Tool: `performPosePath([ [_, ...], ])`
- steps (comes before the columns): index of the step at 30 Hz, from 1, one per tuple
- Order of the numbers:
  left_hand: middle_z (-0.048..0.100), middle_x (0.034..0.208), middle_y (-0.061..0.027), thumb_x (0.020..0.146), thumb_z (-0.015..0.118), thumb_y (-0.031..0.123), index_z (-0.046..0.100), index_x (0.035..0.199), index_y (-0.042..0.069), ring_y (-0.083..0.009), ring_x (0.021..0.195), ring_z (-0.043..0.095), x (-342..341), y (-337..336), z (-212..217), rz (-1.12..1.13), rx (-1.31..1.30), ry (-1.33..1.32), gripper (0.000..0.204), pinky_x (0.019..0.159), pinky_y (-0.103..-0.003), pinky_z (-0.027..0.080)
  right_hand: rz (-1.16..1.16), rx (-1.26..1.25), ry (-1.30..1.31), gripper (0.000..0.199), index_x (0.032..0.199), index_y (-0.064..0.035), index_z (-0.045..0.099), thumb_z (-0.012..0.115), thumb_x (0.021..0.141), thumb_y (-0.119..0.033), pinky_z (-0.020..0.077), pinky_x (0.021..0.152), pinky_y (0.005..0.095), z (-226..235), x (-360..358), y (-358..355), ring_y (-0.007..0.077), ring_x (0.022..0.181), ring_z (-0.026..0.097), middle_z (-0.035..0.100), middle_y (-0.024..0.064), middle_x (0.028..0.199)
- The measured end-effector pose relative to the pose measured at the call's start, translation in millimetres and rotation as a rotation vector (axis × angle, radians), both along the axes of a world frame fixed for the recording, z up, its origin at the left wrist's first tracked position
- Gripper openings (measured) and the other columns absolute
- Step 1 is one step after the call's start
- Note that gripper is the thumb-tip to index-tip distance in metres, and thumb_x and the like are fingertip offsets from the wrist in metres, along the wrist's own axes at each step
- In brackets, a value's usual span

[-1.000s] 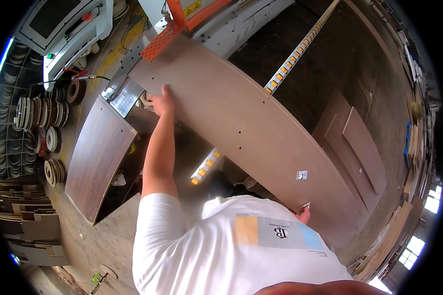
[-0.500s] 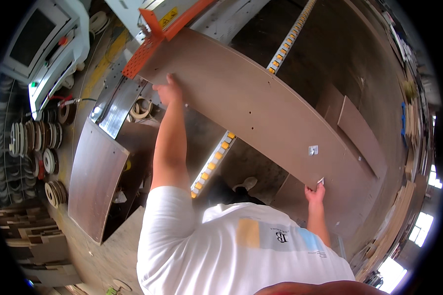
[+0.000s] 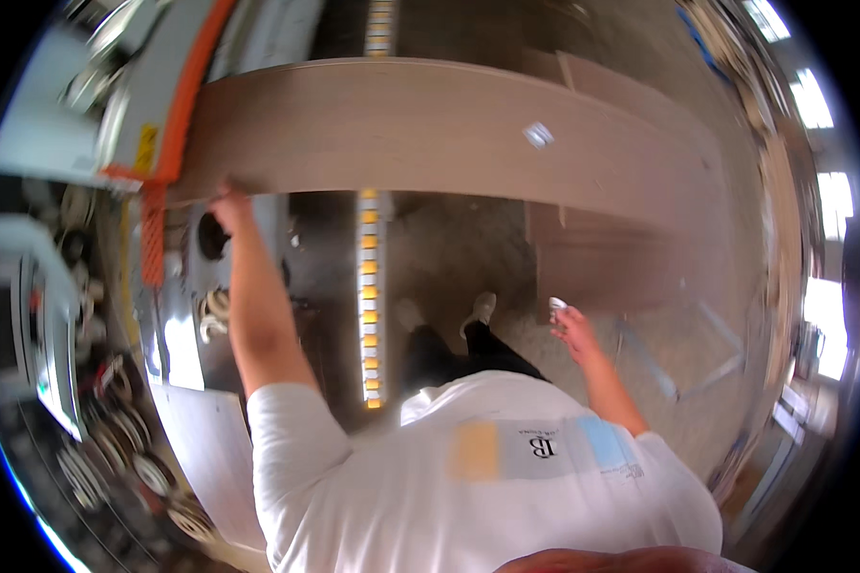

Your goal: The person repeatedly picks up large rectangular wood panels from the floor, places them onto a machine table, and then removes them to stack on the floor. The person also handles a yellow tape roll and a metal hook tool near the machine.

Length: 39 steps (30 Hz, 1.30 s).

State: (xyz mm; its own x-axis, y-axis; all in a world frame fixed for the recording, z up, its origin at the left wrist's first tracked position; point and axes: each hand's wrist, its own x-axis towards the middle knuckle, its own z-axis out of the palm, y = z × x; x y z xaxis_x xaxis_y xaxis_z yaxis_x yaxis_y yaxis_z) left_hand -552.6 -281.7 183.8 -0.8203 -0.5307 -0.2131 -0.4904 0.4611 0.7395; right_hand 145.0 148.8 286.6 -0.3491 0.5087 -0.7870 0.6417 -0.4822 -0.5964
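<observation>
My left hand (image 3: pixel 228 207) is touching the board (image 3: pixel 420 129), grip unclear. My right hand (image 3: pixel 573 330) is pinching a white scrap (image 3: pixel 556 304).

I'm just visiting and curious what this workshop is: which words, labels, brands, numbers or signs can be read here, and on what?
White T-shirt: dark print between orange and blue blocks; its large letters are legible but not copied here, its smallest lines unreadable.
White label on the long brown board: too blurred.
Yellow sticker on the machine casing: too blurred.
Small white piece in the right hand: no text discernible.
</observation>
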Motion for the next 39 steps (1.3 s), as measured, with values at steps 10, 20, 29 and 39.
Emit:
performPosePath([
  [10, 0.061, 0.098, -0.0024, 0.099, 0.063, 0.015, 0.056, 0.130, 0.001, -0.0100, 0.078, 0.055, 286.4, 189.9, 74.3, -0.763, 0.807, 0.164, 0.035, 0.074, -0.028, 0.049, -0.514, -0.198, -0.062, 0.020, 0.099, -0.0123, 0.066, 0.066, 0.098, -0.032, 0.0473, 0.070, 0.0272, -57.8, 192.8, -79.7, 0.0102, 0.074, 0.056, 0.062, -0.0017, 0.084],
  [20, 0.071, 0.094, -0.0104, 0.099, 0.052, 0.017, 0.068, 0.112, 0.006, -0.0213, 0.087, 0.069, 574.3, 269.4, -129.2, -2.023, 0.103, -0.899, 0.024, 0.075, -0.035, 0.054, -0.355, 0.023, -0.082, 0.025, 0.096, -0.0045, 0.072, 0.072, 0.093, -0.029, 0.0447, 0.062, 0.0262, -120.0, 223.3, -55.2, 0.0100, 0.066, 0.055, 0.064, 0.0012, 0.075],
  [29, 0.074, 0.097, -0.0061, 0.096, 0.058, 0.016, 0.072, 0.106, 0.008, -0.0196, 0.080, 0.071, 670.6, 385.6, -318.3, -2.014, -0.045, -0.894, 0.019, 0.069, -0.033, 0.055, -0.629, -0.052, -0.231, 0.028, 0.085, -0.0057, 0.068, 0.071, 0.094, -0.033, 0.0437, 0.059, 0.0265, -123.3, 330.1, -72.4, 0.0087, 0.064, 0.055, 0.061, 0.0012, 0.070],
  [39, 0.058, 0.123, -0.0085, 0.096, 0.067, 0.038, 0.046, 0.135, 0.010, -0.0271, 0.107, 0.056, 722.9, 545.4, -374.2, -0.932, 0.288, -1.163, 0.052, 0.093, -0.051, 0.046, -0.869, -0.166, -0.227, 0.023, 0.095, -0.0056, 0.069, 0.065, 0.100, -0.028, 0.0455, 0.066, 0.0242, -124.8, 380.1, -99.7, 0.0083, 0.068, 0.057, 0.061, -0.0009, 0.075],
])
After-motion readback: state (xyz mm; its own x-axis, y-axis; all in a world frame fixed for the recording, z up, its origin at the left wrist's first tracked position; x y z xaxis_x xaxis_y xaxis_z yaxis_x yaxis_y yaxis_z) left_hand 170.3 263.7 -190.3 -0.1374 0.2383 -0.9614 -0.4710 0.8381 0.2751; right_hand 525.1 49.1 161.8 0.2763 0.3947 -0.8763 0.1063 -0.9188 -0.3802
